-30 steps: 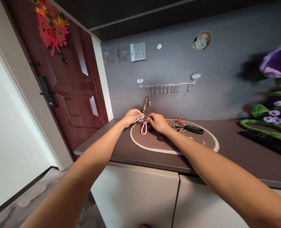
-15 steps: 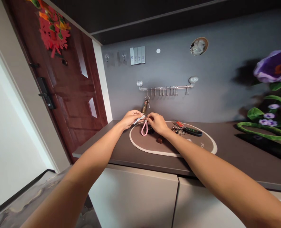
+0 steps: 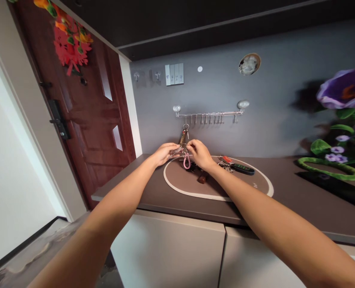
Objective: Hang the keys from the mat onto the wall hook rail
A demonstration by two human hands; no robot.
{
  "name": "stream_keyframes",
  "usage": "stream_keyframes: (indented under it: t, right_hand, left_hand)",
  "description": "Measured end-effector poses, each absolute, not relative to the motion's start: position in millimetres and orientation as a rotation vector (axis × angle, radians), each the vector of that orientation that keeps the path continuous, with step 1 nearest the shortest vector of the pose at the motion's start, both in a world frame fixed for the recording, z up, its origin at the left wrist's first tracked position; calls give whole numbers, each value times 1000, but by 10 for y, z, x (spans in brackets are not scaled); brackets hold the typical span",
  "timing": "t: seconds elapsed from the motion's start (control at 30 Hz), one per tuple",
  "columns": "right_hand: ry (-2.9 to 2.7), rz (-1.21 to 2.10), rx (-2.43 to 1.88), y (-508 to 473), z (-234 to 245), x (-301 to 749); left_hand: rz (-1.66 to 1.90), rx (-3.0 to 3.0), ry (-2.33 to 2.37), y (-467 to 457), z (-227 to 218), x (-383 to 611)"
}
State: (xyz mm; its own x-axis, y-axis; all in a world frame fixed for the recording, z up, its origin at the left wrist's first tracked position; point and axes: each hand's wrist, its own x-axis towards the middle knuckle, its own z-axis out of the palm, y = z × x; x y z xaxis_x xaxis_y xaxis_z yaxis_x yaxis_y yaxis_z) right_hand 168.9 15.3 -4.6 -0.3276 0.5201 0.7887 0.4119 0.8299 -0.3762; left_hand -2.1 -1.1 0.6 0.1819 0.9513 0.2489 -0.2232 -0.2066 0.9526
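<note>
Both hands meet over the left part of an oval brown mat (image 3: 225,188) on the dark counter. My left hand (image 3: 164,153) pinches a silver key on a key bunch with a pink loop strap (image 3: 186,162). My right hand (image 3: 199,154) pinches the ring of the same bunch from the right, and the pink loop hangs below the fingers. A small brown fob (image 3: 201,178) lies on the mat just below my right hand. On the wall behind, a brown key fob (image 3: 183,136) hangs from the leftmost hook of a chrome hook rail (image 3: 209,115).
A car key with more keys and a red tag (image 3: 237,167) lies on the mat to the right. Purple artificial flowers (image 3: 343,120) stand at the far right. A dark red door (image 3: 84,104) is at the left. White cabinet doors (image 3: 171,248) sit below the counter.
Both hands have lifted the pink-strapped key bunch slightly up and toward the wall. The camera view has shifted a little.
</note>
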Motion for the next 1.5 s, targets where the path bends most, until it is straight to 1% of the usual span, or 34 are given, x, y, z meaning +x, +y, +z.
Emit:
stream_keyframes:
  t: [0.2,0.43,0.63,0.8,0.9,0.97,1.07,1.27,1.5]
  right_hand:
    - [-1907,258,-686,116,-36,1671]
    - [-1831,509,-703,156,-78,1662]
    - [-1778,556,-715,187,-96,1668]
    - [-1723,602,-766,154,-85,1673]
    - [-1677,655,-773,179,-89,1683]
    - [-1643,648,-779,201,-87,1695]
    - [-1581,638,-804,214,-60,1701]
    - [-1385,828,-786,241,162,1643]
    - [-1285,798,-846,506,541,1546]
  left_hand:
    - [1211,1310,730,32,-69,-5]
    - [1153,1426,784,39,-113,7]
    - [1140,1499,848,84,-171,10]
    - [1232,1683,998,137,-238,40]
    - [1307,1885,1227,145,-262,54]
    - [1300,2056,1367,138,-272,57]
    - [1253,2234,1424,129,-290,55]
    - [1224,2262,1432,174,-349,41]
    - [1195,2297,1462,185,-359,19]
